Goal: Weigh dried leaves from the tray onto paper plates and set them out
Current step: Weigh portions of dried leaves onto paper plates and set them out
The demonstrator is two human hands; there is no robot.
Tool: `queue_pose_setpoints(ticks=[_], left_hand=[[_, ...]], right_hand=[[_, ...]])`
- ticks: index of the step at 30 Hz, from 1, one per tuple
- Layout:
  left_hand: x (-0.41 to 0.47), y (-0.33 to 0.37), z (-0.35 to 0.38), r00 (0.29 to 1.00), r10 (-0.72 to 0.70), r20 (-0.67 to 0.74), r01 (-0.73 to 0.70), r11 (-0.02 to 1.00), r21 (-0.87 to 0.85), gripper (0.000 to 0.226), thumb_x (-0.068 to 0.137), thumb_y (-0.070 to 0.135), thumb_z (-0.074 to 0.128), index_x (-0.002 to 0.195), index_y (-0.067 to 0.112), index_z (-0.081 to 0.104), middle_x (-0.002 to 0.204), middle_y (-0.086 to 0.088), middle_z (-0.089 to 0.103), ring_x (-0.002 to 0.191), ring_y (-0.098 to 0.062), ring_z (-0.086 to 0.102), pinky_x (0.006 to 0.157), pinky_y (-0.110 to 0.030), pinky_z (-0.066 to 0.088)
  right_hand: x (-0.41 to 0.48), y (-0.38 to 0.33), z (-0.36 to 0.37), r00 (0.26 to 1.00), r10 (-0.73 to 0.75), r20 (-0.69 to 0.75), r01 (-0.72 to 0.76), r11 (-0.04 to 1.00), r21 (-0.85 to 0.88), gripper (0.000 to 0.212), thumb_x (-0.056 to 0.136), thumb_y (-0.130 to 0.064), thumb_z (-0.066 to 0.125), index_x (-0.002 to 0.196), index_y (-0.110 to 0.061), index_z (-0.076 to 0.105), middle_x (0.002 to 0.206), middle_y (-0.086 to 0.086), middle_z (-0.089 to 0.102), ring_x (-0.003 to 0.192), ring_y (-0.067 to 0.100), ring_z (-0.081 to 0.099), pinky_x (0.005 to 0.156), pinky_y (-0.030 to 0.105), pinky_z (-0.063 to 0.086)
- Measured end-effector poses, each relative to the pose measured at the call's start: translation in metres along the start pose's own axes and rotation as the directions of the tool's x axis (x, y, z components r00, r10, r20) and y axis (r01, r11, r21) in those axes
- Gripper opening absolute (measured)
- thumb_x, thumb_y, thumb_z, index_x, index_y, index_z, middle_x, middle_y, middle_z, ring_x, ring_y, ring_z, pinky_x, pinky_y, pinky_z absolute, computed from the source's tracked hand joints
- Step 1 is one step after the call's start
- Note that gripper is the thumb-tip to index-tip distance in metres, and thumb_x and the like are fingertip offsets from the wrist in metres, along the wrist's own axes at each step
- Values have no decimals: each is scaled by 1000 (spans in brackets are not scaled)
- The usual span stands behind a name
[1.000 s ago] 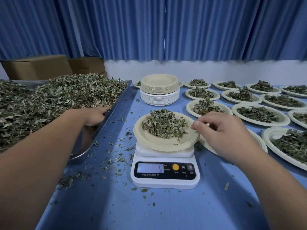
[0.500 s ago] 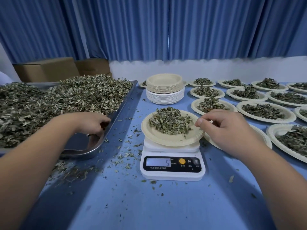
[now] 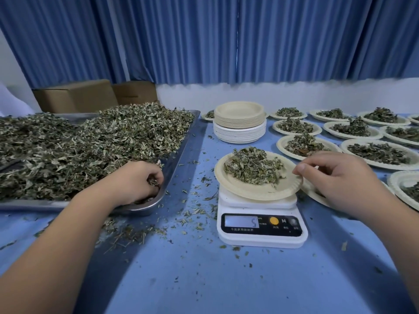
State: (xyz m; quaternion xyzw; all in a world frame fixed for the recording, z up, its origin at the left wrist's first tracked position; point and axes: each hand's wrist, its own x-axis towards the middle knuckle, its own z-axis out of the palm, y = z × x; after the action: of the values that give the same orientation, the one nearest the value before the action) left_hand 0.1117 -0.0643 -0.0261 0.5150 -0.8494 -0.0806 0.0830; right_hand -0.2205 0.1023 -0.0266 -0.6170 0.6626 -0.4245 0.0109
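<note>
A metal tray heaped with dried leaves fills the left of the table. My left hand is in the tray's near right corner, its fingers curled round a small bunch of leaves. A white digital scale stands at centre; its display reads 5. On it sits a beige paper plate with a pile of leaves. My right hand hovers at the plate's right rim, fingers curled; thumb and forefinger meet at the rim, and whether they pinch it is unclear.
A stack of empty paper plates stands behind the scale. Several filled plates cover the right side of the blue table. Loose leaf crumbs lie between tray and scale. Cardboard boxes stand behind the tray, and blue curtains hang along the back.
My left hand has drawn back from the tray's edge into its near corner and curled round some leaves. My right hand stays at the plate's right rim.
</note>
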Motion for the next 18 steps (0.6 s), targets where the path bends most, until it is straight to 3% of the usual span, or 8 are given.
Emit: queue_pose_setpoints(ticks=[3, 6, 13, 16, 18], left_hand=[[-4, -2, -3, 1000, -7, -21, 5, 996, -93, 22, 84, 13, 72, 76, 32, 64, 73, 7, 62, 55, -9, 54, 46, -15, 38], [-9, -6, -7, 996, -34, -86, 21, 989, -144, 20, 85, 16, 72, 77, 32, 64, 75, 5, 64, 55, -13, 53, 50, -25, 40], [-11, 1, -4, 954, -99, -282, -25, 914, -405, 25, 92, 14, 62, 80, 35, 62, 67, -1, 64, 34, -6, 37, 32, -21, 30], [-13, 10, -4, 936, -82, -341, -101, 868, -486, 29, 92, 14, 63, 78, 39, 61, 59, 6, 62, 38, -6, 38, 34, -22, 31], [-15, 19, -5, 925, -70, -373, -161, 818, -553, 31, 91, 11, 65, 77, 40, 62, 66, 7, 64, 46, -7, 44, 40, -23, 36]], right_hand=[[0, 1, -1, 1000, 18, -10, -18, 1000, -16, 21, 88, -22, 64, 72, -32, 72, 72, -24, 64, 58, -1, 52, 52, 9, 37], [0, 0, 0, 1000, 5, -15, -6, 1000, -28, 22, 88, -21, 65, 70, -33, 71, 71, -16, 66, 61, 4, 52, 55, 12, 37], [-1, -2, -2, 1000, 8, -30, -9, 1000, -27, 18, 88, -19, 65, 74, -26, 74, 77, -13, 67, 64, 6, 53, 56, 10, 37], [-1, -2, -2, 999, 16, -30, -17, 1000, -16, 18, 88, -18, 65, 74, -26, 74, 76, -14, 66, 61, 2, 52, 55, 9, 37], [0, -1, -2, 999, 18, -33, -18, 1000, -15, 20, 88, -19, 65, 73, -29, 73, 77, -13, 66, 60, 2, 51, 54, 9, 36]])
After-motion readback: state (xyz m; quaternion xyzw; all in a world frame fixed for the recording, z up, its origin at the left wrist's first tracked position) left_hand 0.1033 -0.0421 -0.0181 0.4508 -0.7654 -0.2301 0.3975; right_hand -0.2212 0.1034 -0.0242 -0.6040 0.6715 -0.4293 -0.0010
